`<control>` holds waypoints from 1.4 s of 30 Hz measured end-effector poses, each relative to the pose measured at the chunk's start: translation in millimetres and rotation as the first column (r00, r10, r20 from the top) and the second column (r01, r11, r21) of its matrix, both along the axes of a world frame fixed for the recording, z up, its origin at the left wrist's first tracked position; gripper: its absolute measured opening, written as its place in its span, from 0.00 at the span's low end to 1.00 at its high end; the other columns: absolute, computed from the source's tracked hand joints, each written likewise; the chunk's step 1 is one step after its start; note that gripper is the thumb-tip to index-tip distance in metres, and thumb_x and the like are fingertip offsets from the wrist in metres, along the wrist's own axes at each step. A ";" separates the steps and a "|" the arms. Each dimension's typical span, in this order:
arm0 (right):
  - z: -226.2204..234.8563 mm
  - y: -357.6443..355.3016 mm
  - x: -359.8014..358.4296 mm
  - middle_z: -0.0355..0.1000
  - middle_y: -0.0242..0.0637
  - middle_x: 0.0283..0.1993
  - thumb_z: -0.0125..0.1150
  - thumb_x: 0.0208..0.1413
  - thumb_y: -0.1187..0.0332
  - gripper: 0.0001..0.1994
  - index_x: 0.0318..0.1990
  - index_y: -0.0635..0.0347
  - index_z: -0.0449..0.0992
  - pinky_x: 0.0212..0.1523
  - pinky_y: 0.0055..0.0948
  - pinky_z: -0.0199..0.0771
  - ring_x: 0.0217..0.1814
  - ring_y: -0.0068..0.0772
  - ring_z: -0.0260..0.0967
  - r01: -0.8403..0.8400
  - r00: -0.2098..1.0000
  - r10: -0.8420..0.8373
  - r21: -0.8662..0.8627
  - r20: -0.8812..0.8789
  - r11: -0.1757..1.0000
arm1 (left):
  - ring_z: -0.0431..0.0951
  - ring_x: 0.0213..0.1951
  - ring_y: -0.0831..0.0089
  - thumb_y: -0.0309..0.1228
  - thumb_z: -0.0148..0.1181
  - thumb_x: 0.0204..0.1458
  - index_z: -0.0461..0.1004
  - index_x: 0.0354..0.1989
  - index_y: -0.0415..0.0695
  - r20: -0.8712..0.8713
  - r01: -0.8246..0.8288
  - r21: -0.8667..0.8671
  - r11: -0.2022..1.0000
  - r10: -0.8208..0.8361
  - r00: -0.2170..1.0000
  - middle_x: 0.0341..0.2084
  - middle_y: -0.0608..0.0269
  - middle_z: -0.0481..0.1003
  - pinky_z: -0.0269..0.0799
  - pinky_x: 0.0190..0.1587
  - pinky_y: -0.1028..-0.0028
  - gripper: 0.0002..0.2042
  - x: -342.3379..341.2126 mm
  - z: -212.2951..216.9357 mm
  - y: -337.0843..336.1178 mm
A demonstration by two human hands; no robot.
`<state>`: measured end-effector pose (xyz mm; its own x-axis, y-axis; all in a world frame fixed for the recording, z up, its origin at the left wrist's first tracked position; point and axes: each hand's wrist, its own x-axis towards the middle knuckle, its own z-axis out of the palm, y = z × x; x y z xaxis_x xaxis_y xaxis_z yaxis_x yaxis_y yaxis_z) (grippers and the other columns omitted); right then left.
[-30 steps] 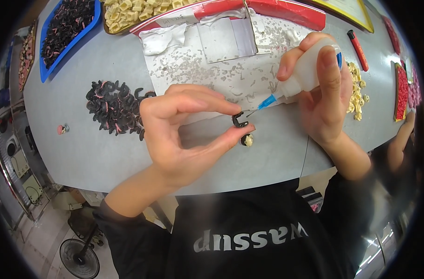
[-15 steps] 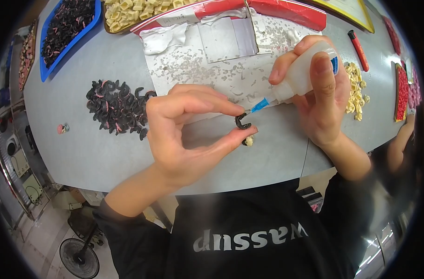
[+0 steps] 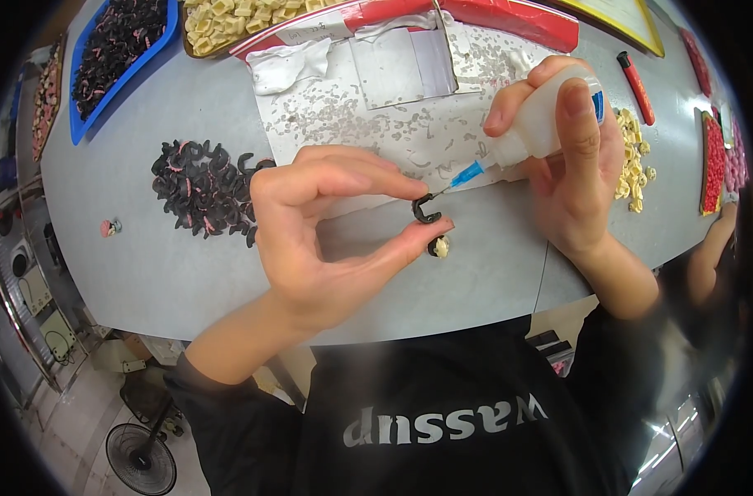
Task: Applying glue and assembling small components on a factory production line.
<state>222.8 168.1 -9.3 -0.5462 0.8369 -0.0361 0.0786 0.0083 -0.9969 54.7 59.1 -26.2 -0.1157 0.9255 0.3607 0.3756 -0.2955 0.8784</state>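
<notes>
Between thumb and forefinger, my left hand [image 3: 319, 231] pinches a small black C-shaped piece [image 3: 425, 212] above the table. My right hand [image 3: 571, 165] is wrapped round a translucent squeeze bottle [image 3: 538, 128] with a blue needle tip [image 3: 467, 173]. The thin needle points down to the left and reaches the upper end of the black piece; whether they touch I cannot tell. Just below my left thumb, a small cream-and-black piece [image 3: 440, 246] lies on the table. A heap of black curved pieces [image 3: 199, 186], some with pink edges, lies left of my left hand.
Beyond my hands lies a white sheet [image 3: 310, 124] covered with grey glue-like marks. A blue tray [image 3: 116, 66] of black pieces and a tray of cream pieces [image 3: 240, 25] stand at the back. Cream pieces [image 3: 633, 161] and a red-and-black cutter [image 3: 636, 88] lie at right.
Both hands have shifted slightly; the left one moved a little left and up with the black piece. The cream-and-black piece on the table shows more fully. Both grips stay the same.
</notes>
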 end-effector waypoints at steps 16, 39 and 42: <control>-18.4 0.7 -8.7 0.64 0.47 0.48 0.61 0.43 0.80 0.18 0.42 0.64 0.61 0.44 0.25 0.65 0.40 0.32 0.66 -0.133 0.978 0.202 0.618 -0.042 0.775 | 0.69 0.36 0.69 0.15 0.68 0.32 0.55 0.39 0.44 0.051 -0.475 0.264 0.839 0.480 0.876 0.31 0.58 0.69 0.64 0.41 0.70 0.28 -18.1 5.3 -5.6; 45.8 34.1 73.4 0.65 0.38 0.30 0.59 0.44 0.72 0.08 0.30 0.64 0.68 0.38 0.34 0.64 0.37 0.40 0.64 -0.490 0.560 -0.189 0.506 0.807 0.710 | 0.71 0.36 0.69 0.15 0.67 0.32 0.64 0.33 0.41 -0.029 -0.266 0.219 0.939 0.278 0.960 0.31 0.57 0.74 0.65 0.42 0.73 0.20 -0.6 6.8 1.4; 39.3 38.5 71.2 0.65 0.39 0.31 0.59 0.44 0.74 0.06 0.29 0.64 0.69 0.38 0.34 0.64 0.35 0.41 0.64 -0.495 0.578 -0.200 0.535 0.791 0.685 | 0.71 0.36 0.69 0.16 0.67 0.32 0.65 0.32 0.41 -0.014 -0.258 0.215 0.942 0.267 0.964 0.30 0.57 0.74 0.65 0.42 0.74 0.19 -0.3 6.0 2.4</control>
<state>294.0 206.6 30.1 -0.7066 0.7076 0.0051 0.6879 0.6886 -0.2293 54.4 61.5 -20.2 -0.3245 0.7676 0.5527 0.5000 -0.3568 0.7891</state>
